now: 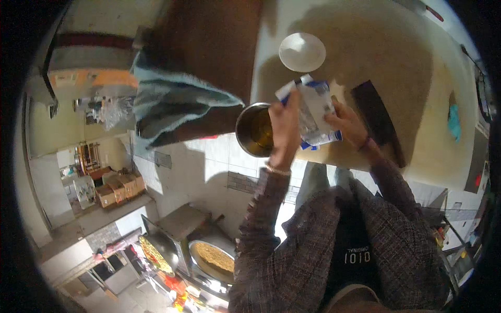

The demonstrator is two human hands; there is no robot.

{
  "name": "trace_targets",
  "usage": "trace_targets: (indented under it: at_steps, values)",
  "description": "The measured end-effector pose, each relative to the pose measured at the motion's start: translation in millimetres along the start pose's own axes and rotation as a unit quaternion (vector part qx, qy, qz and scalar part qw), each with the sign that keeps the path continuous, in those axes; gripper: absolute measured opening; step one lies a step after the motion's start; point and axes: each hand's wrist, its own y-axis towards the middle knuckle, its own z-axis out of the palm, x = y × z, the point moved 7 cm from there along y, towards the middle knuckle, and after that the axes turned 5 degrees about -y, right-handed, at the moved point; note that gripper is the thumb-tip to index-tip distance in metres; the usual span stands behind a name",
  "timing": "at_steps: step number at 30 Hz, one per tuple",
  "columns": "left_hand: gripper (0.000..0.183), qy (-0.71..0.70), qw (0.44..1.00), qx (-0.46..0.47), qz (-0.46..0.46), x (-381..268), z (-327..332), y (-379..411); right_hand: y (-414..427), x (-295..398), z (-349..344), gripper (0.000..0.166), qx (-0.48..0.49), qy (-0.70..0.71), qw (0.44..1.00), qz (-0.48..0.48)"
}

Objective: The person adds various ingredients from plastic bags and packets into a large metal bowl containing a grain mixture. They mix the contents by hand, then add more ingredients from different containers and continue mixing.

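Observation:
Both hands are on a white and blue plastic packet [314, 111], held above the edge of a pale tabletop. My left hand [285, 123] grips its left side, in front of the right part of a round metal pot [244, 135] with yellowish liquid inside. My right hand [348, 121] pinches the packet's right side. A white bowl [302, 56] stands on the tabletop beyond the packet. Right of my right hand lies a long, dark, flat object [377, 121]; its kind cannot be told. The packet's opening and contents are unclear.
A grey-green towel [172, 98] drapes over a dark brown surface [207, 43] at the left. A teal cloth [454, 122] lies far right on the tabletop. Lower left are a large pan of brownish food [213, 256], another pan [158, 250] and cardboard boxes [119, 189].

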Motion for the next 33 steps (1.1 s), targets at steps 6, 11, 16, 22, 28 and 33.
trace_targets:
  at_steps: [6,11,16,22,28,33]
  values:
    - [0.025,0.325,0.945,0.04,-0.016,-30.9,18.4,111.7,61.7,-0.5,9.4,0.043,-0.062,0.284,0.953,0.091]
    - [0.034,0.554,0.825,0.059,0.092,-31.3,24.1,168.7,99.0,-3.6,21.0,0.049,0.0,0.419,0.904,0.088]
    - [0.047,0.569,0.805,0.118,0.121,-25.3,47.5,191.8,102.0,12.1,10.2,0.055,-0.03,0.165,0.975,-0.147]
    - [0.044,0.576,0.799,0.159,0.069,-22.1,54.6,212.3,105.1,14.9,7.9,0.039,0.018,0.265,0.962,-0.059]
    - [0.04,0.458,0.884,0.086,-0.05,-25.6,42.2,201.2,95.7,29.7,-13.9,0.044,-0.123,0.248,0.961,-0.016]
    - [0.033,0.363,0.921,0.087,-0.114,-23.6,48.1,195.6,75.1,61.1,-31.3,0.054,-0.337,-0.181,0.898,-0.218]
